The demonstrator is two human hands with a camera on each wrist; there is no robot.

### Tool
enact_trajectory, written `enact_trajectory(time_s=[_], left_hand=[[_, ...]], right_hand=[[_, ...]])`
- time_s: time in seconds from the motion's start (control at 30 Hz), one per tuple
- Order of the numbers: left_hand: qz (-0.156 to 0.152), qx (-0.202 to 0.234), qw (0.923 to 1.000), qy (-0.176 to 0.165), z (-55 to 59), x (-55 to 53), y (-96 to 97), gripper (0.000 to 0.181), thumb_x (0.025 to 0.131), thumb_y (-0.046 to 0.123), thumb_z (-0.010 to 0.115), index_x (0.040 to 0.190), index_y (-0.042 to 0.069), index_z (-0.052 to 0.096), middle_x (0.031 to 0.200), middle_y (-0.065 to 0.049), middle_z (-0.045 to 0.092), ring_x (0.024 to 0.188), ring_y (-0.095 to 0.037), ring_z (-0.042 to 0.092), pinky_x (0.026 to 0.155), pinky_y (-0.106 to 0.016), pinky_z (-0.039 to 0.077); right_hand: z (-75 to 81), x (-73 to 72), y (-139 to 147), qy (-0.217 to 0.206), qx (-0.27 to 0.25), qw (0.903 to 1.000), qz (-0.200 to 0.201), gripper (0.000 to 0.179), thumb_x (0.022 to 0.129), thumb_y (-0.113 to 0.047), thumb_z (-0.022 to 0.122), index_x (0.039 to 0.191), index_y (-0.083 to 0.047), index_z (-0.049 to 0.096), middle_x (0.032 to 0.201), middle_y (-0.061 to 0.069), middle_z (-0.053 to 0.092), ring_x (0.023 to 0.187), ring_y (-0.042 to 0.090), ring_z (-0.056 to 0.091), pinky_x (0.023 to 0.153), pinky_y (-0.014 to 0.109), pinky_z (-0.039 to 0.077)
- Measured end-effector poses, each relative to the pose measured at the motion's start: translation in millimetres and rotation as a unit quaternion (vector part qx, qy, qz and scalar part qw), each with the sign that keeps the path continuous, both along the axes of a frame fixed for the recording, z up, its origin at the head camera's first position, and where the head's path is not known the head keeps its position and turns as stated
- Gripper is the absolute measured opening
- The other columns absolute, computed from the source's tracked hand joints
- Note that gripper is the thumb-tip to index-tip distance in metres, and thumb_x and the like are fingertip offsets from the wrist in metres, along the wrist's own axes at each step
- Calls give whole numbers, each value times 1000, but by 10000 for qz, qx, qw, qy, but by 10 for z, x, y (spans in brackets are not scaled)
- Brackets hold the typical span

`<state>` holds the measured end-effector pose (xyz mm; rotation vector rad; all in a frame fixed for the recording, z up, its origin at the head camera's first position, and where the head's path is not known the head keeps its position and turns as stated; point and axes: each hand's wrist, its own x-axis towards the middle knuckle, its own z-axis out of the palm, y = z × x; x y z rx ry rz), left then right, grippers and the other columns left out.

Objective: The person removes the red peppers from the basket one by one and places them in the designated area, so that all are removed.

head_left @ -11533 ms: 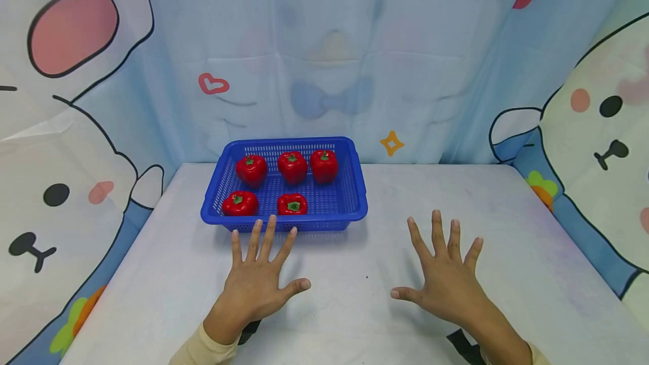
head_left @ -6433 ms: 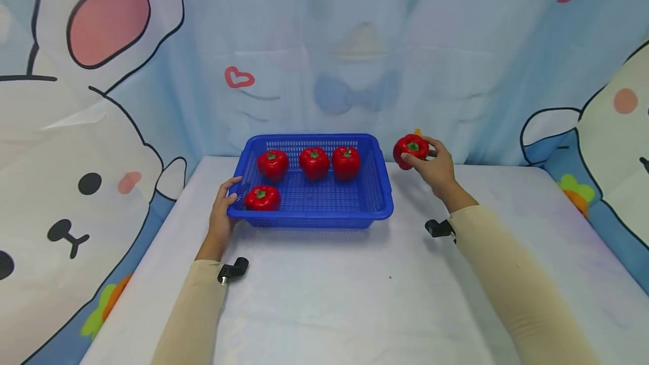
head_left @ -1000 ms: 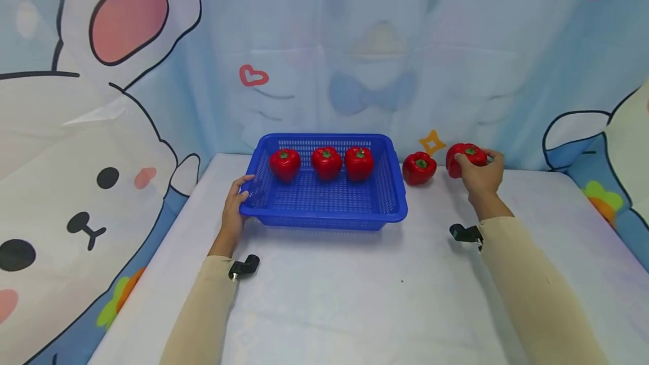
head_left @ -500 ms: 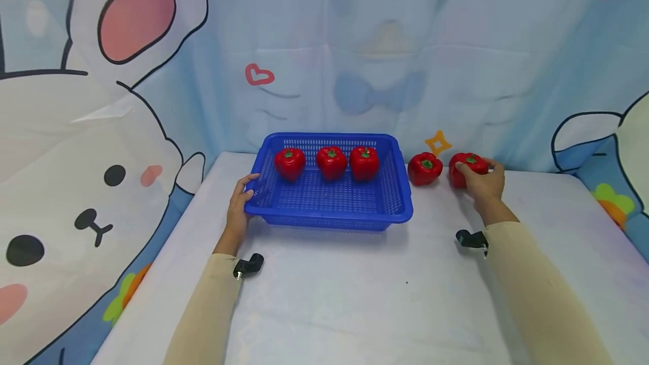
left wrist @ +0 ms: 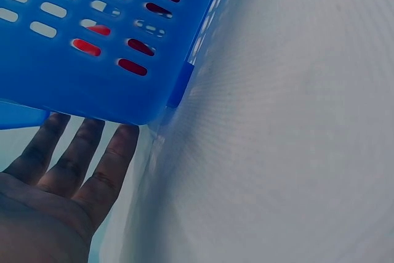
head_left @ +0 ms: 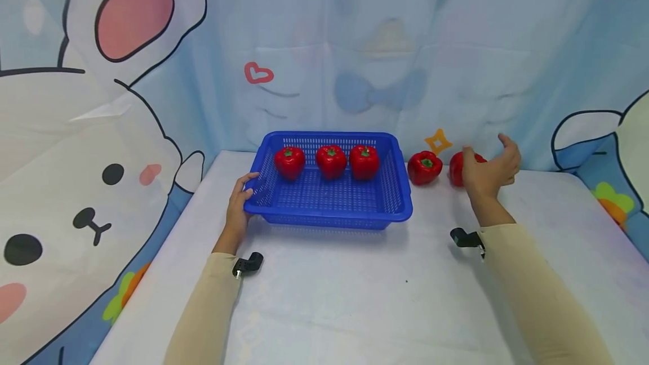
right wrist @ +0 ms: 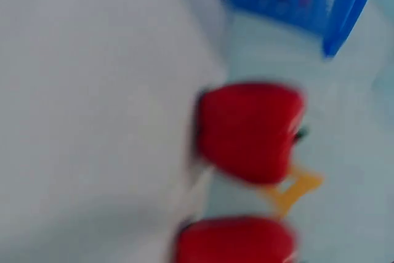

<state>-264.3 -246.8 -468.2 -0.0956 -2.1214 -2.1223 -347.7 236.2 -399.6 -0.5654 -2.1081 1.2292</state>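
Note:
The blue plastic basket [head_left: 329,221] stands on the table with three red bell peppers in a row inside, among them a bell pepper [head_left: 364,163] at the right end. My left hand [head_left: 238,210] holds the basket's left rim; in the left wrist view its fingers [left wrist: 101,177] reach under that rim, thumb hidden. Right of the basket sit two more bell peppers, one [head_left: 425,168] nearer it and one [head_left: 456,170] farther right. My right hand [head_left: 489,173] is just over the farther pepper, partly covering it, fingers spread and holding nothing. The right wrist view shows both peppers blurred.
A white cloth covers the table [head_left: 329,297]. Close behind the basket and peppers hangs a light blue printed curtain [head_left: 375,32]. Small black wrist cameras, such as the right one [head_left: 465,238], stick out from both forearms.
Two bell peppers have gone from the basket's front row to the table at its right. Within the last half second my right hand lets go of the second and lifts slightly. The left hand stays.

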Motion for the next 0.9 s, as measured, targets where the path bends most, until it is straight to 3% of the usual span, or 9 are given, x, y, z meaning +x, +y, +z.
enact_trajectory(time_s=[0.07, 0.1, 0.2, 0.3, 0.33, 0.43, 0.6, 0.77, 0.9], left_hand=[[-4, 28, 10000, 21, 1, 3, -15, 47, 99, 27, 30, 144, 25, 41, 159, -3, 28, 133, -35, 44, 105, -54, 41], [-6, 47, 10000, 39, 1, 6, -23, 46, 99, 26, 30, 144, 24, 41, 159, -4, 28, 134, -35, 44, 105, -55, 40], [-12, 158, 9998, 87, -2, 8, -36, 46, 99, 25, 31, 144, 22, 41, 159, -6, 29, 134, -37, 44, 106, -57, 39], [-15, 178, 9998, 108, -3, 8, -36, 46, 99, 25, 31, 144, 20, 40, 160, -5, 27, 135, -37, 43, 106, -57, 39], [-11, 182, 9998, 104, -3, 7, -34, 46, 99, 25, 31, 144, 20, 41, 160, -5, 27, 134, -37, 43, 106, -56, 39], [20, 198, 9997, 114, -4, 1, -21, 46, 99, 24, 32, 144, 20, 41, 159, -5, 28, 133, -37, 44, 103, -52, 42], [-23, 231, 9996, 139, -4, -15, 4, 46, 99, 23, 32, 144, 18, 42, 157, -8, 31, 130, -37, 46, 96, -44, 47], [-32, 168, 9997, 161, 0, -23, 3, 46, 98, 24, 32, 143, 19, 42, 156, -8, 32, 129, -37, 47, 93, -40, 49], [-12, 183, 9997, 133, -5, -29, 3, 46, 98, 24, 33, 143, 20, 43, 156, -8, 33, 129, -37, 48, 94, -41, 49]], right_hand=[[96, 59, -162, 474, 218, 9973, 516, 67, 89, -34, 64, 148, -24, 32, 157, 0, 27, 146, 14, 20, 117, 42, 13], [138, 86, -244, 623, 264, 9941, 845, 66, 90, -32, 64, 147, -23, 34, 156, 1, 29, 140, 17, 29, 114, 41, 20], [241, 117, -448, 754, 304, 9762, 2010, 65, 91, -29, 65, 148, -19, 37, 156, 4, 32, 141, 21, 33, 114, 42, 29], [281, 87, -570, 340, 301, 9492, 3114, 68, 90, -29, 68, 150, -17, 37, 159, 6, 30, 144, 29, 31, 112, 51, 34], [284, 67, -591, 135, 374, 9394, 3404, 71, 89, -30, 69, 150, -16, 36, 161, 8, 28, 150, 31, 22, 114, 58, 29], [248, -4, -632, -694, 604, 9092, 4060, 80, 87, -35, 72, 154, -21, 31, 164, 11, 21, 151, 39, 16, 112, 67, 23], [138, -99, -684, -1706, 591, 8672, 4640, 88, 87, -39, 72, 158, -29, 20, 166, 14, 9, 148, 49, 14, 108, 71, 24], [72, -193, -757, -1932, 526, 8507, 4861, 91, 86, -39, 73, 158, -32, 18, 166, 14, 4, 148, 51, 10, 107, 71, 26], [51, -276, -821, -2061, 530, 8457, 4893, 90, 86, -37, 74, 157, -31, 20, 166, 16, 5, 148, 50, 14, 107, 70, 28]])
